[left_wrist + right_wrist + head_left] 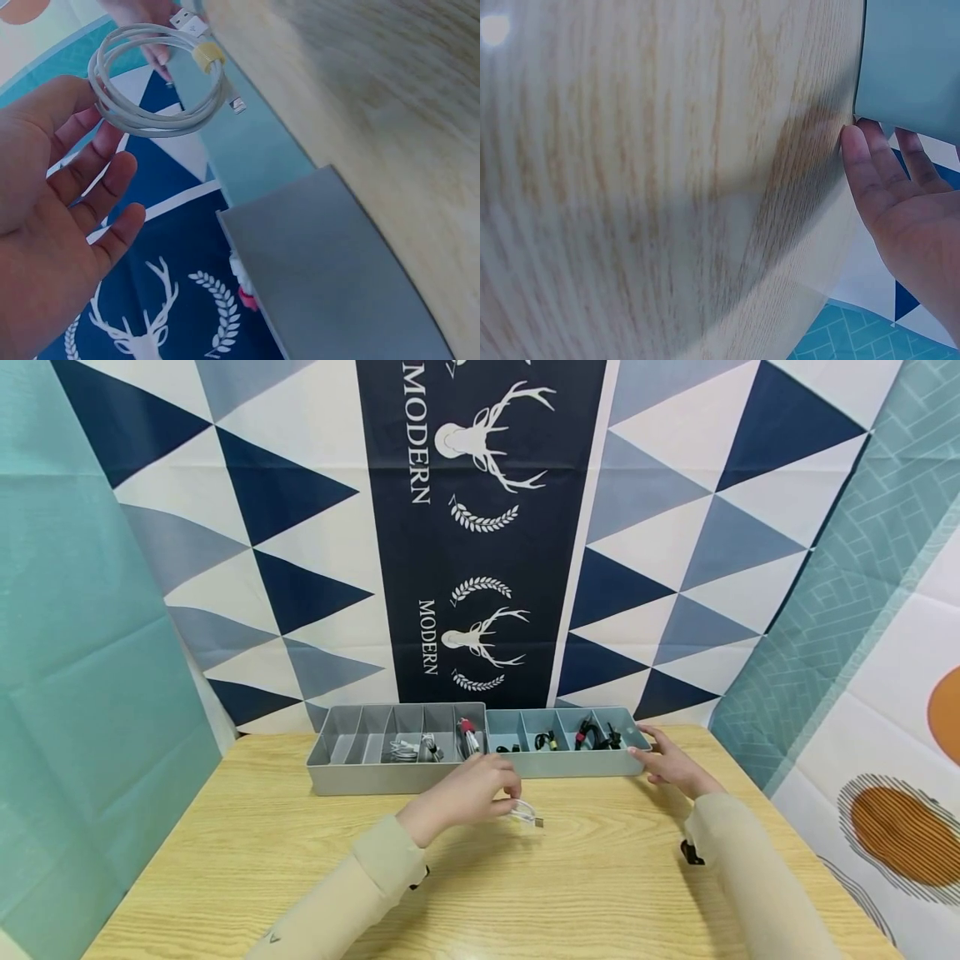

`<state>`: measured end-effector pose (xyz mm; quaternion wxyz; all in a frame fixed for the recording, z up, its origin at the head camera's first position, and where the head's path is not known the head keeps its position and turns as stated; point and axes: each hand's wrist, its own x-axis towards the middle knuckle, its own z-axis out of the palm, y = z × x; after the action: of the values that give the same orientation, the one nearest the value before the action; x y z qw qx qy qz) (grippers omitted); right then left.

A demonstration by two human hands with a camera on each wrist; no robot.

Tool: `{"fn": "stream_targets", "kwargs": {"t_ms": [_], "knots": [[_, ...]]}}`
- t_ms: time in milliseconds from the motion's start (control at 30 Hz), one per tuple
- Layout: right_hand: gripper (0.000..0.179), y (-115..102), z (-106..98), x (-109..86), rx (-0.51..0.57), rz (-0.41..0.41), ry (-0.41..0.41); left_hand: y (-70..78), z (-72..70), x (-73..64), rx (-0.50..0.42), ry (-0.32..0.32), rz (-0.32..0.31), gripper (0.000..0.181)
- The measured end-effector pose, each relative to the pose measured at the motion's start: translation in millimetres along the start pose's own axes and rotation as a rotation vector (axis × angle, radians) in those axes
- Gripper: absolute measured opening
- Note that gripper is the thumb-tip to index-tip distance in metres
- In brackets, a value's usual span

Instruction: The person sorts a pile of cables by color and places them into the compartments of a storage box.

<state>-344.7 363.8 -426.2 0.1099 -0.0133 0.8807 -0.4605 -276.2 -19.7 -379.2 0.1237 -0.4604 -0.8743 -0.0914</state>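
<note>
My left hand [476,789] pinches a coiled white USB cable [161,124] between thumb and forefinger, in front of the organizer boxes. A yellow tie [208,55] wraps the coil, and a USB plug [187,22] sticks out beside it. At the right end of the blue divided box [577,765], my right hand [670,764] touches the end wall with its fingers. In the right wrist view those fingertips lie along the edge of the box. The grey divided box [382,779] stands left of the blue one, close against it.
Coiled white cables [405,750] lie in the grey box, with a red-tied bundle [468,731] in its right compartment. Black cables [588,733] fill compartments of the blue box. Both stand on a wooden table [570,885] before a patterned cloth backdrop [480,543].
</note>
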Motion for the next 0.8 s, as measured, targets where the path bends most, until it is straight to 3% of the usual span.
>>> {"fn": "stream_targets", "kwargs": {"t_ms": [800], "knots": [[0.077,1,-1,0.2,0.019,-0.005,-0.002,-1.1,-45.2,-9.9,-0.012,0.065,-0.039,0.005]]}}
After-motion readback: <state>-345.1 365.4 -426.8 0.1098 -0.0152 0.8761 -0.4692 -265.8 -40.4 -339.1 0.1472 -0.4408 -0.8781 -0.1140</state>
